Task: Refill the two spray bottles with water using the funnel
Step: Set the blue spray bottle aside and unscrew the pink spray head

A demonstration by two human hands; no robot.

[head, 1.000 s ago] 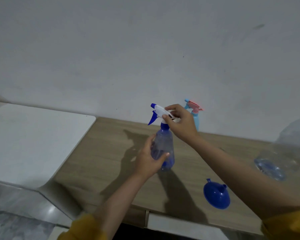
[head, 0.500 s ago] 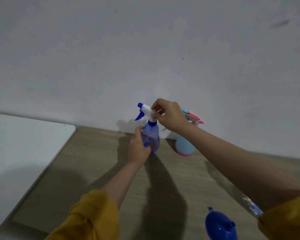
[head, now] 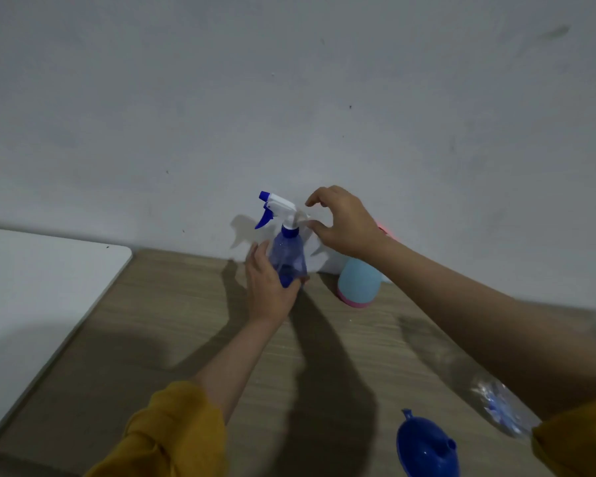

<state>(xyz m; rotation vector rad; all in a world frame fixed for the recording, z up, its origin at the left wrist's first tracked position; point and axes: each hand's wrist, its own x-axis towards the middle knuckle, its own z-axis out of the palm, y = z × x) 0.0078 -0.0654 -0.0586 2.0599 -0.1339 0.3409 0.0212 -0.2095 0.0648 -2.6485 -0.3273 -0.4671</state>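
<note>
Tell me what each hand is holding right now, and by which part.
The left hand grips the blue spray bottle around its lower body. The right hand has its fingers curled at the back of the white trigger head; whether it truly pinches it cannot be told.

Wall (head: 324, 98) close behind blue spray bottle (head: 287, 256); light-blue bottle (head: 358, 280) just right; bare wooden tabletop (head: 172, 321) left, front

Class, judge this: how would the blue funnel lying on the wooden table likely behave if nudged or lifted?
The blue funnel looks like thin, glossy plastic, so probably light, stiff and somewhat slippery. It seems to rest mouth-down on the wooden table, so it would likelier slide than roll.
</note>
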